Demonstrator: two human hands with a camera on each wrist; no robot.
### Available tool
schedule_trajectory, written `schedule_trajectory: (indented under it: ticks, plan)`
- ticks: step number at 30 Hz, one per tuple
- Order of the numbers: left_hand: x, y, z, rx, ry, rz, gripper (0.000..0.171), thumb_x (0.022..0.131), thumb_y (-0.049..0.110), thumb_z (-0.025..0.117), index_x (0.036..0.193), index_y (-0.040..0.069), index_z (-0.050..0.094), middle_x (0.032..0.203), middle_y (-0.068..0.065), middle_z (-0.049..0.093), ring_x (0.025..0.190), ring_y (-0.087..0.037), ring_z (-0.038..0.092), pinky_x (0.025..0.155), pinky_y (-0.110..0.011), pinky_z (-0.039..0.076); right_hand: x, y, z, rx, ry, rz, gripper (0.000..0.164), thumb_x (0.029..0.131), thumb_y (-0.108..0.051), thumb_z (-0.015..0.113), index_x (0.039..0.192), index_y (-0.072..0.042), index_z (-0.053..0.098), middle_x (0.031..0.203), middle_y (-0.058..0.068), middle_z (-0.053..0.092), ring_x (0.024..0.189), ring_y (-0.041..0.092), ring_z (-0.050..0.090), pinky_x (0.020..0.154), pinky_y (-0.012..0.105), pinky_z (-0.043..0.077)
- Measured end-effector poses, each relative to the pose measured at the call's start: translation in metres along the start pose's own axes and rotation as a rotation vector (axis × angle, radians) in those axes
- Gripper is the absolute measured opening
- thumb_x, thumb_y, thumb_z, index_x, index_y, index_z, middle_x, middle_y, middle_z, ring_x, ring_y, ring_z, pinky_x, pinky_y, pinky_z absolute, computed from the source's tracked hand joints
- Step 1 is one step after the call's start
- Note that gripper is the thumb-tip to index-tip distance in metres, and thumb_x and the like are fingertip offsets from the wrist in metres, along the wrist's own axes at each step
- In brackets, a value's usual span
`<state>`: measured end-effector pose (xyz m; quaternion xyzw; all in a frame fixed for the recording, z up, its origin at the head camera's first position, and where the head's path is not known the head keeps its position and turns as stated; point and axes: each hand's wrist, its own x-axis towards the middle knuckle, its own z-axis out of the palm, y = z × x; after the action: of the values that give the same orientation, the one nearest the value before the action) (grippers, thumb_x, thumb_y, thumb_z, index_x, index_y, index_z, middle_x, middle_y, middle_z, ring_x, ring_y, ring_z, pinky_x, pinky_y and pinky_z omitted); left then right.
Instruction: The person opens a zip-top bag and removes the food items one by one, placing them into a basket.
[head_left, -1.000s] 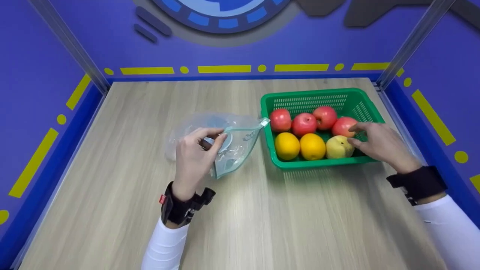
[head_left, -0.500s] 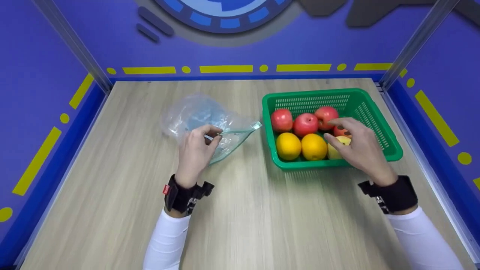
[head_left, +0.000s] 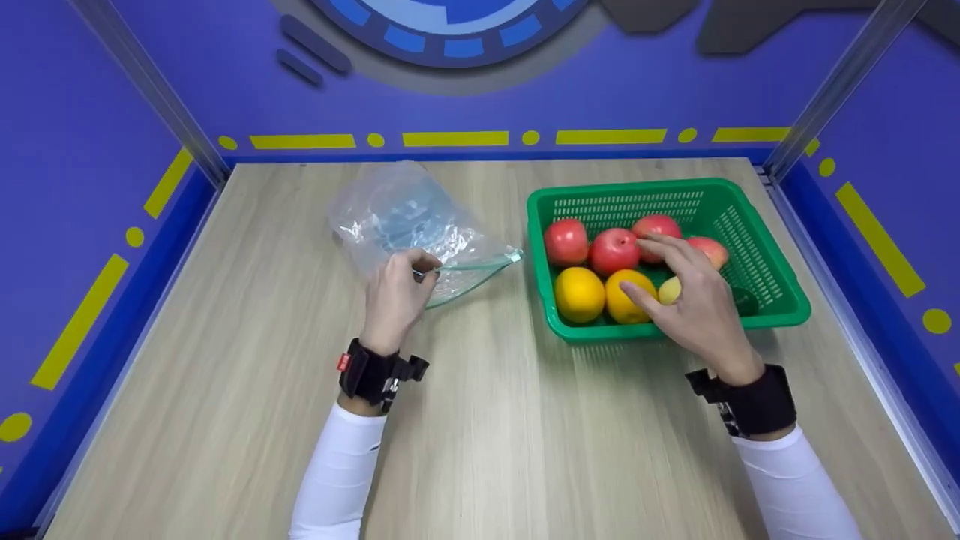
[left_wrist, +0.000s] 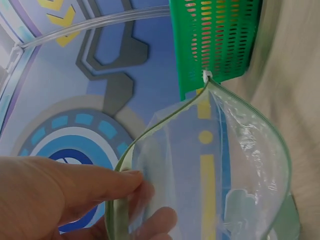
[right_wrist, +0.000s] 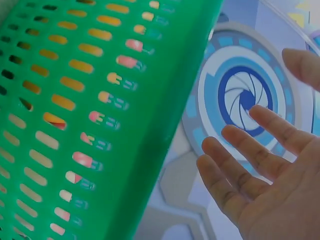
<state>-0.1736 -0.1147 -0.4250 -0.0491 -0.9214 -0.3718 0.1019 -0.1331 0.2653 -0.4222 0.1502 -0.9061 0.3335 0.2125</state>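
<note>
In the head view my left hand [head_left: 397, 296] pinches the rim of a clear zip bag [head_left: 420, 210] between thumb and fingers. The left wrist view has the bag's mouth gaping, with its green zip edge [left_wrist: 287, 165] bowed outward and a white slider [left_wrist: 207, 76] at the corner. My right hand [head_left: 697, 307] hovers over the green basket [head_left: 600, 332], fingers spread and holding nothing. Beneath and beside it lie two oranges [head_left: 579, 294], several red apples [head_left: 615, 251] and a pale yellow fruit [head_left: 670, 290], partly hidden by the hand.
A dark green thing [head_left: 745, 301] sits in the basket's right front corner, partly covered by my hand. Blue panels [head_left: 480, 112] wall the wooden table [head_left: 480, 420] at the back and both sides. The bag's slider end lies close to the basket's left side.
My right hand has moved left over the basket, from the apple and pale fruit at the right toward the oranges. My left hand keeps its pinch while the bag's body has swung backward and spread out.
</note>
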Motion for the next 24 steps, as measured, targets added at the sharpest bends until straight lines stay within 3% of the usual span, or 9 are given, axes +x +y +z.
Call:
schedule_trajectory:
  ticks: [5,10,16,24]
  plan:
    - [0.002,-0.007,0.004,0.021,-0.011,0.002,0.011,0.091,0.004,0.077,0.102,0.007,0.079,0.102,-0.012,0.081,0.091,-0.029,0.078,0.081,-0.044,0.063,-0.002,0.003,0.006,-0.072,-0.029,-0.017,0.070,0.087,-0.030,0.089,0.146,-0.006,0.061,0.154,0.020,0.057,0.141,0.042,0.053,0.116,0.067,0.044]
    - [-0.002,-0.003,0.002,0.011,-0.097,0.053,0.026,0.090,0.010,0.082,0.115,0.005,0.076,0.108,-0.014,0.080,0.097,-0.031,0.077,0.086,-0.046,0.062,-0.003,0.004,0.009,-0.142,-0.069,-0.060,0.083,0.083,-0.037,0.091,0.153,-0.010,0.056,0.160,0.021,0.051,0.142,0.044,0.051,0.118,0.070,0.039]
    - [-0.012,0.006,-0.001,0.045,-0.129,0.173,0.045,0.090,0.022,0.084,0.128,0.004,0.069,0.124,-0.019,0.075,0.115,-0.037,0.072,0.102,-0.053,0.056,-0.006,0.002,0.007,-0.189,-0.064,-0.088,0.089,0.079,-0.042,0.091,0.154,-0.011,0.055,0.161,0.021,0.049,0.142,0.043,0.049,0.121,0.071,0.033]
    - [-0.034,0.025,-0.008,0.083,-0.061,0.361,0.071,0.090,0.040,0.084,0.145,0.003,0.059,0.142,-0.020,0.066,0.133,-0.039,0.063,0.115,-0.056,0.049,-0.011,-0.004,-0.003,-0.242,-0.041,-0.088,0.094,0.079,-0.052,0.087,0.154,-0.008,0.053,0.163,0.024,0.046,0.147,0.051,0.042,0.118,0.079,0.029]
